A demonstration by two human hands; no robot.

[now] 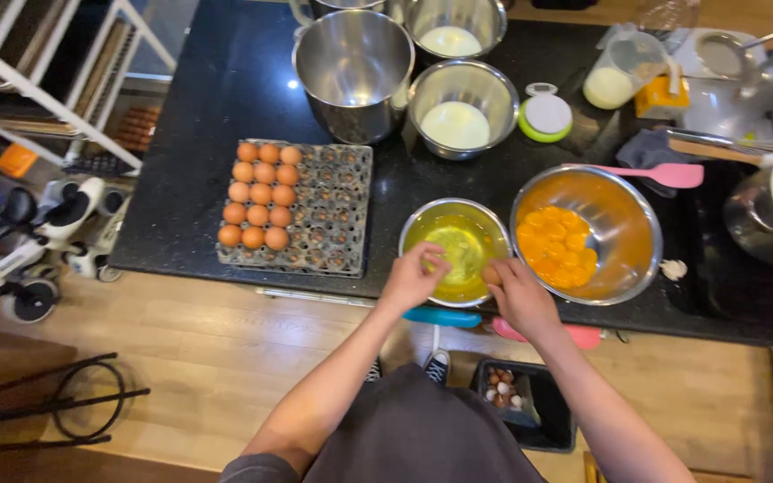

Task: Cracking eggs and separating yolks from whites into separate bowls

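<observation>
- Head view, surface & room: black speckled stone counter (208, 107) is seen from above, w/ wood plank floor (181, 358) below its near edge; white shelving (55, 80) is placed far left, a white ride-on toy (38, 241) beside it on the floor.
- Grey egg tray (328, 210) is laid on the counter's left part; brown eggs (261, 199) are kept in its left columns only, rest of the cups bare.
- Steel bowl of clear egg whites (458, 246) is set at the near edge; a bigger steel bowl of yolks (588, 233) stands just beside it to the right.
- Left hand (413, 277) is held over the whites bowl's near rim, fingers curled in; what's gripped can't be told.
- Right hand (519, 295) is closed around a brown egg (492, 273), betw. the two bowls' rims.
- Pink spatula (664, 174) is rested behind the yolk bowl.
- Black bin w/ shells (530, 402) is placed on the floor under the counter edge.
- Packaging: a round white lid w/ green rim (546, 116) is laid by the rear bowls; a clear measuring jug of white liquid (619, 72) behind it.
</observation>
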